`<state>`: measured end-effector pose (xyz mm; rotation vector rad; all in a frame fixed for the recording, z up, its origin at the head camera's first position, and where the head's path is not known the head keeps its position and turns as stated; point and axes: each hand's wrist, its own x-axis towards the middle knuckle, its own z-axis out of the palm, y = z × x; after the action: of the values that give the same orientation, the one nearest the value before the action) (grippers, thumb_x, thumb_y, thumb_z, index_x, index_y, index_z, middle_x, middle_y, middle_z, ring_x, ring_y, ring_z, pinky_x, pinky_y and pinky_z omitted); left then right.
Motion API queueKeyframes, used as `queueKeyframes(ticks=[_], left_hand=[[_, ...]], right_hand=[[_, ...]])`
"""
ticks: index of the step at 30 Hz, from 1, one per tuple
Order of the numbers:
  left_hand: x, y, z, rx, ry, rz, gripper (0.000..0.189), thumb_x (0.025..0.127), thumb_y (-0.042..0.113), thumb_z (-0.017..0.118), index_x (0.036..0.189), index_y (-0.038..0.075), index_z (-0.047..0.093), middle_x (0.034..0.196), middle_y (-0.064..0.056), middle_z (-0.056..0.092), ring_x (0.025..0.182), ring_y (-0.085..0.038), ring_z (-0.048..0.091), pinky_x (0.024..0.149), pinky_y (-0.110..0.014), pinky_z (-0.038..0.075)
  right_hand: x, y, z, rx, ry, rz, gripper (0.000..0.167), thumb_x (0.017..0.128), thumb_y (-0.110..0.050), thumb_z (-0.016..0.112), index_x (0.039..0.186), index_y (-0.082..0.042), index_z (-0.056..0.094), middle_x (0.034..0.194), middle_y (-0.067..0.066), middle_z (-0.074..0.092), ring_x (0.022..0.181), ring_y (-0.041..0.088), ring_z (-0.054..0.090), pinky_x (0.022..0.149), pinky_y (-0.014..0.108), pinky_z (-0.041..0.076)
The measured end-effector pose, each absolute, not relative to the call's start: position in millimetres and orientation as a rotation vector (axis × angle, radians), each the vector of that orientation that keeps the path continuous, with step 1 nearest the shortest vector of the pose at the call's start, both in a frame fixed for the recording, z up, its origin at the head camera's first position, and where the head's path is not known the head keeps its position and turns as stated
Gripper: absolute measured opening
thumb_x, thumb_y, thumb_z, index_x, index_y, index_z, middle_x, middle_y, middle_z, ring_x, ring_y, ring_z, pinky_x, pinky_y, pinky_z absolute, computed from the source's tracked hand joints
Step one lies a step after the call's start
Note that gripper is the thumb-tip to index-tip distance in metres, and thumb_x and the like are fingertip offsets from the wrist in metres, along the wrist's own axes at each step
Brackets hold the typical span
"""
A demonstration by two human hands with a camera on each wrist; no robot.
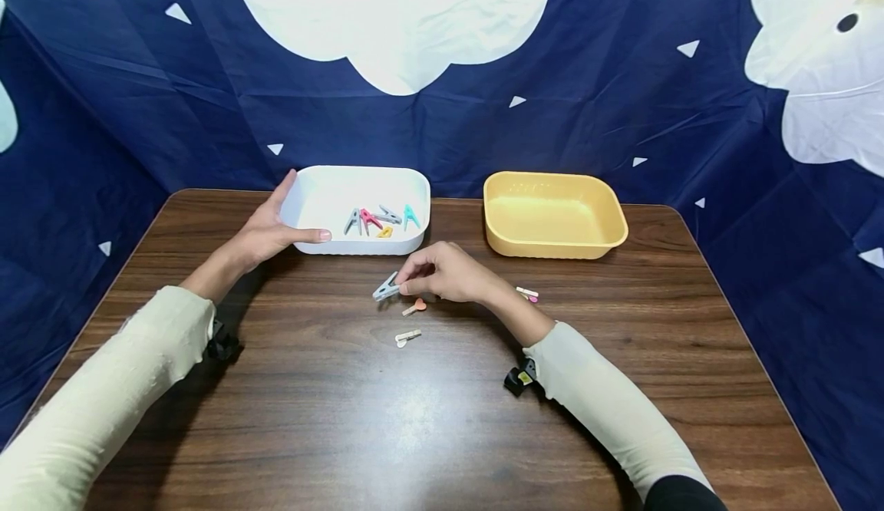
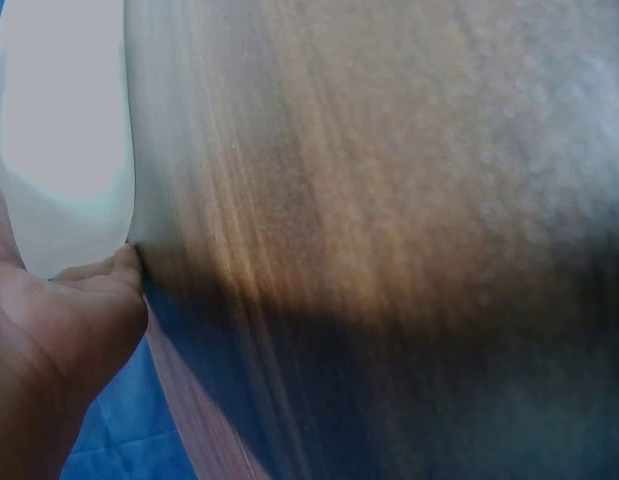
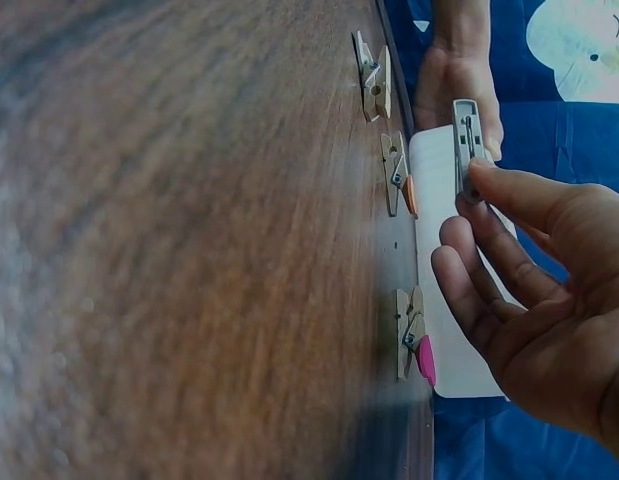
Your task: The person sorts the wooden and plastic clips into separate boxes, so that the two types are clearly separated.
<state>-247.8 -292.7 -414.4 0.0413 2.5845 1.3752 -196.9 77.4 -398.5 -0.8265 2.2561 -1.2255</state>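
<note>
A white plastic bin (image 1: 355, 246) stands at the back of the table. My left hand (image 1: 265, 231) holds its left end, thumb along the front wall and fingers along the left side. Inside the bin lie several plastic clothespins, among them a pink clothespin (image 1: 369, 219) and a turquoise clothespin (image 1: 410, 216). Just in front of the bin, my right hand (image 1: 449, 271) pinches a grey plastic clothespin (image 3: 467, 140) between thumb and index finger, above the table. Below that hand lie a small wooden clothespin with an orange heart (image 1: 416, 308) and another with a white heart (image 1: 407, 337).
A yellow bin (image 1: 555, 250) stands at the back right with nothing visible in it. A wooden clothespin with a pink piece (image 1: 528, 294) lies in front of it, beyond the right wrist. Dark blue cloth (image 1: 442, 135) hangs behind the brown wooden table (image 1: 345, 419).
</note>
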Motion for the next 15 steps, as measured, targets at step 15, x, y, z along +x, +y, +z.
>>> queueKeyframes(ticks=[15], left_hand=[[-248.8,-293.5,-415.5,0.039,2.587,1.374,0.146,0.090,0.030,0.098,0.180,0.031,-0.017,0.190,0.001,-0.012,0.178,-0.031,-0.009,0.144,-0.062,0.002]], right_hand=[[-200.2,77.7,-397.1,-0.880,2.249,-1.264,0.004,0.102,-0.019,0.087,0.105,-0.017,0.089,0.089,0.002,0.081,0.056,0.008,0.049,0.053,0.021,0.040]])
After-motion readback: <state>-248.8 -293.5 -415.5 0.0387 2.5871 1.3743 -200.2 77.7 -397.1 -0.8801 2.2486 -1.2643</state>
